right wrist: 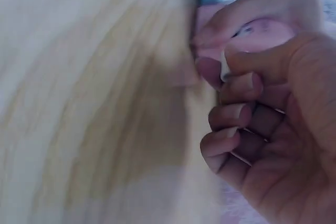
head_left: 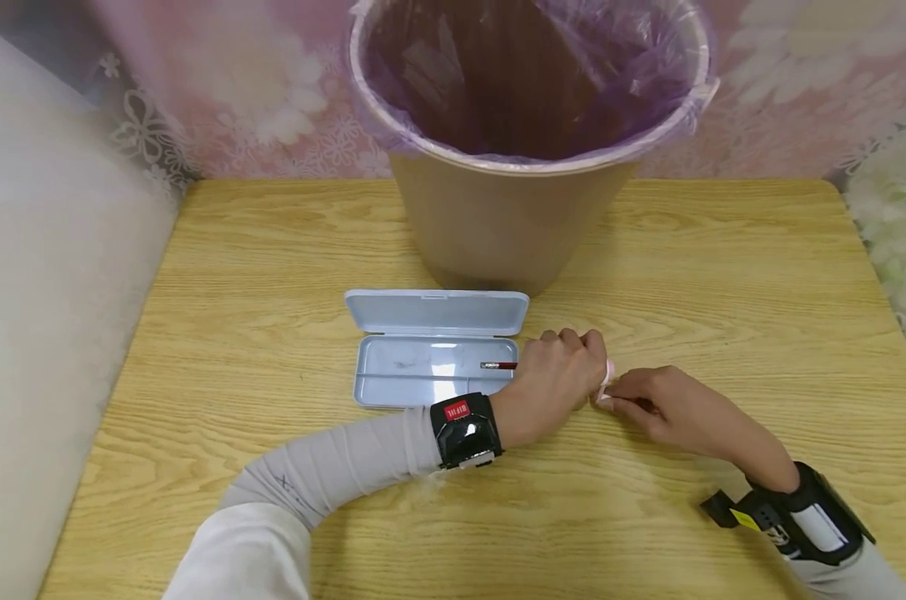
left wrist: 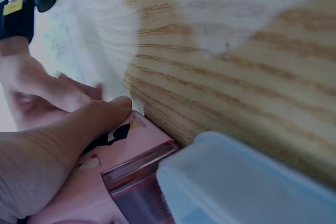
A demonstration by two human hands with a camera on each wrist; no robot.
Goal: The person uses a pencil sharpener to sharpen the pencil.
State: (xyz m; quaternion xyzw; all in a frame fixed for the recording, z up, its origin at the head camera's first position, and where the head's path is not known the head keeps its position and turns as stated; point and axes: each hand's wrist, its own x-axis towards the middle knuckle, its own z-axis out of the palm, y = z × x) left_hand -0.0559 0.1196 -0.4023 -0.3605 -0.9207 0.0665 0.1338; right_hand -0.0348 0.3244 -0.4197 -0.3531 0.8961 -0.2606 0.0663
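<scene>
My left hand [head_left: 553, 375] grips a pink pencil sharpener [left wrist: 149, 135] from above, with its thumb along the printed pink side. A dark see-through drawer [left wrist: 142, 192] shows at one end of the sharpener, close by the light blue pencil case [head_left: 400, 354]. In the head view most of the sharpener is hidden under the hand. Thumb and index finger of my right hand [head_left: 673, 412] pinch the small white crank handle [right wrist: 225, 66] at the sharpener's other end. The remaining right fingers are curled in the right wrist view.
The pencil case lies with its lid [head_left: 437, 312] raised, and thin dividers split its inside. Behind it a tall beige bin [head_left: 505, 217] with a purple liner [head_left: 640, 92] stands on the wooden table [head_left: 235, 333]. A pale wall borders the left side.
</scene>
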